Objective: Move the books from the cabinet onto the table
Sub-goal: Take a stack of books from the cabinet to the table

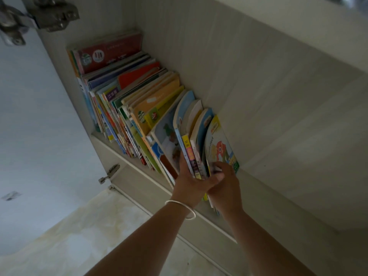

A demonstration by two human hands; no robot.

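A long row of colourful children's books [127, 100] stands on the shelf of a pale cabinet [258, 96], leaning toward the left end. At the row's near end a small bundle of thin books [199, 140] sticks out past the shelf edge. My left hand [191, 180], with a white bangle on the wrist, grips the bundle's lower left side, thumb across the spines. My right hand [225, 186] holds the bundle's right side, fingers curled over the cover of the outermost book [219, 144], which shows an orange figure. The table is out of view.
The open cabinet door [35, 120] stands at the left with metal hinges [49, 14] at the top and a lower hinge [109, 174]. To the right of the books lies bare shelf [298, 146]. Pale tiled floor [83, 236] shows below.
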